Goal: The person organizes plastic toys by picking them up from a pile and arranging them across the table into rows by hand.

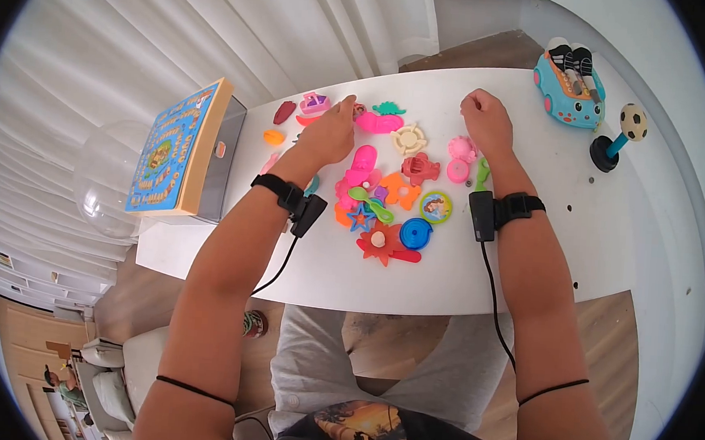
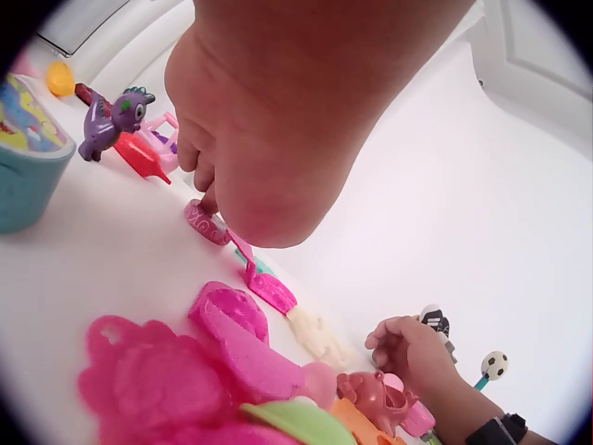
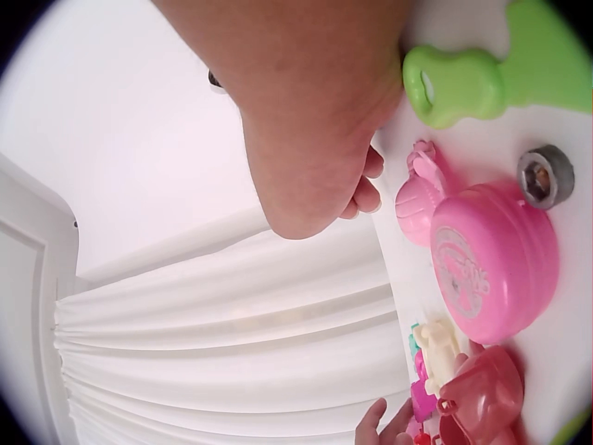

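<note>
My left hand (image 1: 339, 121) reaches to the far side of a heap of colourful plastic toys on the white table (image 1: 530, 257). In the left wrist view its curled fingers (image 2: 199, 181) pinch a small pink round piece (image 2: 206, 222) that lies on the table, next to a pink paddle shape (image 2: 269, 289). My right hand (image 1: 481, 114) rests on the table as a fist to the right of the heap. Its fingers (image 3: 363, 185) are curled under and hold nothing I can see. Beside it lie a pink round lid (image 3: 491, 264), a green tool (image 3: 463, 83) and a grey nut (image 3: 542, 176).
A blue toy car (image 1: 568, 92) and a football-on-stick toy (image 1: 620, 136) stand at the far right. A colourful game board (image 1: 173, 150) leans on a grey box at the left edge beside a clear dome (image 1: 106, 178). A purple dragon figure (image 2: 113, 119) stands behind the left hand.
</note>
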`<state>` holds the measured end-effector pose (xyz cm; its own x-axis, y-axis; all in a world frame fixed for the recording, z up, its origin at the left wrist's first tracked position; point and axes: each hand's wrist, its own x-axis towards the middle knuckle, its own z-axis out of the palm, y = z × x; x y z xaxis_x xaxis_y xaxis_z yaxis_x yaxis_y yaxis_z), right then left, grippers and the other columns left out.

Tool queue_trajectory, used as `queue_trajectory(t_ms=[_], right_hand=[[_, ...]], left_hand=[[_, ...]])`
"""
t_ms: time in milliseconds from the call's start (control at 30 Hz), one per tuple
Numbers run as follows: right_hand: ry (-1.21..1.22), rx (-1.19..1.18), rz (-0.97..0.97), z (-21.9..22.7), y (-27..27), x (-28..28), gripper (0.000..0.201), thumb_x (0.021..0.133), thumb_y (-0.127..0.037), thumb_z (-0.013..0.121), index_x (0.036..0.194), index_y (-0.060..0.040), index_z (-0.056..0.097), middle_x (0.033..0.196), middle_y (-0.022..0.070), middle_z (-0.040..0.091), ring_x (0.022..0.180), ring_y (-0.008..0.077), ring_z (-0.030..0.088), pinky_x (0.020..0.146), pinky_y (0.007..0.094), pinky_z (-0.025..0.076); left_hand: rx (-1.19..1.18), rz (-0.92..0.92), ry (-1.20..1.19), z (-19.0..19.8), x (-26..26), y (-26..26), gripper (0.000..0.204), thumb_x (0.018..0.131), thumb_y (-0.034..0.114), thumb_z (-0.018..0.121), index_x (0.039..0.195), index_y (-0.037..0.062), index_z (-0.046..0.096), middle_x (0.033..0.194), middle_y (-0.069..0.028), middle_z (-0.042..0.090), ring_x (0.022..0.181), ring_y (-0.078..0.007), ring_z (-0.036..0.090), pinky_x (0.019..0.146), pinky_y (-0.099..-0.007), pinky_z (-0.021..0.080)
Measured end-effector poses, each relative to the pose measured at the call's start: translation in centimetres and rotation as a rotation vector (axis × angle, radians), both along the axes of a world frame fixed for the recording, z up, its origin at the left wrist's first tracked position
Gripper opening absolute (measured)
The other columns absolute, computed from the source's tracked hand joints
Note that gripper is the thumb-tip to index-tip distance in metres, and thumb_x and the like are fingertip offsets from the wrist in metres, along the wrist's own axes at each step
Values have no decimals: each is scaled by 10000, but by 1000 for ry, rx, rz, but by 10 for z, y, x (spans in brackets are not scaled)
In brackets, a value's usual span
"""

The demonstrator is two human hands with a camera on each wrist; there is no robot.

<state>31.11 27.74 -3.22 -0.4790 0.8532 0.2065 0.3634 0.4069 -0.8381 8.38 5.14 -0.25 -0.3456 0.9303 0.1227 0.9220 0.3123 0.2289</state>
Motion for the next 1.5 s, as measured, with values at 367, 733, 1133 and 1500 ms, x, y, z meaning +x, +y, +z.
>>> queue_trajectory(t_ms=[367, 733, 1133, 1500], right_hand=[[11, -9, 11, 2, 0, 1, 257, 919, -267, 578, 921, -51, 716, 788, 80, 708, 745, 226, 668, 732, 368, 513], [5, -12, 8, 0, 1, 0, 269, 920, -280, 576, 924, -52, 718, 799, 80, 716, 760, 224, 681, 744, 370, 516], [2, -6, 3, 0, 0, 0, 266, 922, -274, 576, 940, -50, 719, 804, 82, 719, 764, 229, 682, 751, 373, 521], [-13, -8, 6, 2, -1, 0, 261, 926, -276, 575, 943, -60, 720, 809, 84, 719, 773, 227, 684, 761, 372, 521]], left_hand=[[47, -128, 10, 20, 68, -42, 348, 987, 140, 578, 1301, -9, 602, 1335, -219, 634, 1169, -399, 637, 974, -484, 528], [2, -10, 44, 9, 71, -52, 562, 1039, 346, 553, 1371, -106, 545, 1417, -294, 570, 1347, -409, 533, 1129, -457, 450], [-92, 116, 73, -2, 45, -36, 660, 1056, 392, 505, 1509, -81, 427, 1580, -293, 417, 1480, -421, 397, 1223, -450, 340], [-36, 85, 6, 4, 49, -47, 606, 1069, 349, 490, 1530, -40, 425, 1613, -287, 375, 1514, -405, 357, 1229, -436, 328]])
